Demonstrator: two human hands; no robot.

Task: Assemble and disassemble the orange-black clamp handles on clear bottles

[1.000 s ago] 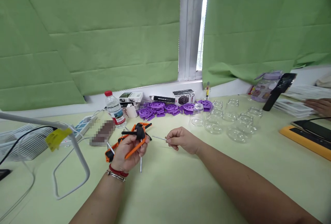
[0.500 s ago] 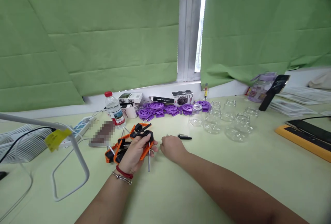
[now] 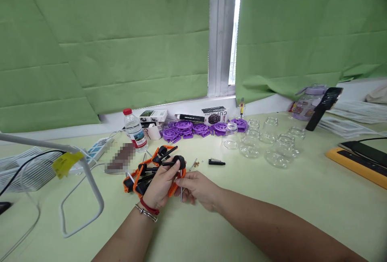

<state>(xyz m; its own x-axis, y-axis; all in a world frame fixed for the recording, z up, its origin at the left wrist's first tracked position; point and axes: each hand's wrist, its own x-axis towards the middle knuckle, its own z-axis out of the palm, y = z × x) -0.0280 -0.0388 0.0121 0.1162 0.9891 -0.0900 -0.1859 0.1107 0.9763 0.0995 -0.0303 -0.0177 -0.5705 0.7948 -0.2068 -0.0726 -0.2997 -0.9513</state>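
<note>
My left hand (image 3: 163,183) is closed round an orange-and-black clamp-like piece (image 3: 180,162) with a round black knob on top and a thin metal rod hanging down. Against the right side of this piece, my right hand (image 3: 198,187) has its thumb and fingers pinched together by the rod. Whatever is in that pinch is hidden. More orange-and-black pieces (image 3: 140,175) with metal rods lie in a pile left of my left hand. Beyond my right hand are tiny brass-coloured parts (image 3: 196,164), a thin metal rod (image 3: 193,165) and a black piece with a spring (image 3: 217,161).
Purple wheel-shaped parts (image 3: 200,129) line the back, before a cup holder box (image 3: 215,115). Several clear jars (image 3: 249,145) stand right of centre. A water bottle (image 3: 135,131), power strip (image 3: 98,149) and white metal stand (image 3: 93,185) are on the left.
My right hand has moved left and nearer from the table to the piece in my left hand, uncovering the tiny brass-coloured parts. My left hand has shifted slightly right with its piece.
</note>
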